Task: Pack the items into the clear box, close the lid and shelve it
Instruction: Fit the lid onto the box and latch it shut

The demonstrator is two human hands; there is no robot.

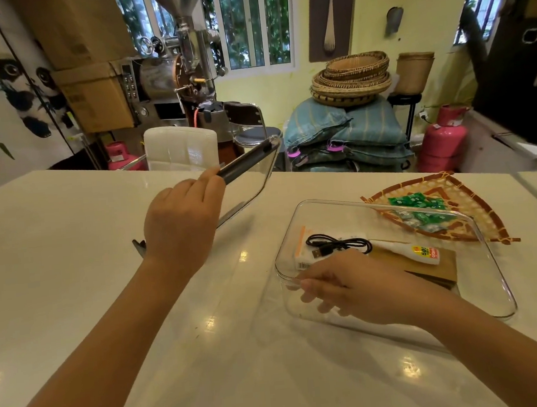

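Your white counter [70, 253] fills the lower frame, and everything sits on it. The clear box [490, 268] lies at centre right, open, with the items inside: a brown pad [428, 262] toward its right, a white glue bottle [407, 251] lying across the pad, a white carton [300, 252] at its left end and a black cable [335, 244] coiled over the carton. Just behind the box, touching or overlapping its far rim as seen through the plastic, is a woven tray [475, 204] holding green sweets [416, 203].

Your left hand [181, 224], at centre frame, holds the clear lid [258, 171] by its dark latch edge, fingers curled round it; the lid is tilted, its far end raised above the counter, well apart from the box. Your right hand [359, 292] rests on the box's near left rim, fingers loosely bent over the edge; whether it truly grips the rim you cannot tell.
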